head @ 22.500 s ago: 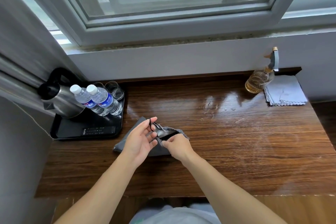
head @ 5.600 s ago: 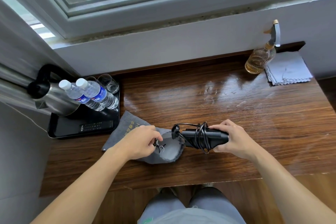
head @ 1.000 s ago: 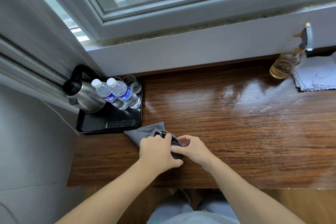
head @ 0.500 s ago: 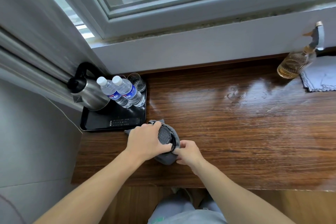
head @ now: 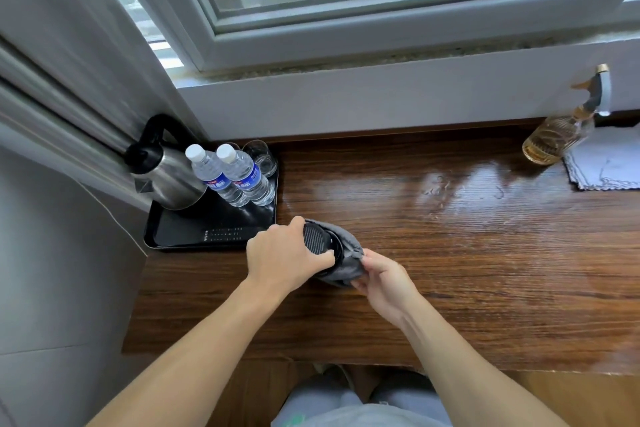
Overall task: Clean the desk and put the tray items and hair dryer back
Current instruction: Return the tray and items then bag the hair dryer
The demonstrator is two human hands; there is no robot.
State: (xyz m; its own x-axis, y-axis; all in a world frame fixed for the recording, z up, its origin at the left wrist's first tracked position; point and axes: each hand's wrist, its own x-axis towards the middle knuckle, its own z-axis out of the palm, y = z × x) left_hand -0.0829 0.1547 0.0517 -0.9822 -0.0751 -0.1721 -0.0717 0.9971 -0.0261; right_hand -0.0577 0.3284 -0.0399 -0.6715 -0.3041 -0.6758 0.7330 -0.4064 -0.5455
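The left hand (head: 287, 253) grips hair dryer (head: 317, 241), right hand (head: 381, 279) pinches pouch (head: 348, 262) — bottle labels (head: 247, 180) unreadable.

I see the black dryer (head: 317, 242), grille showing, half inside its grey bag (head: 348, 265) at centre; tray (head: 180, 239) with kettle (head: 169, 180), bottles (head: 242, 177), glasses (head: 261, 156) left of centre.
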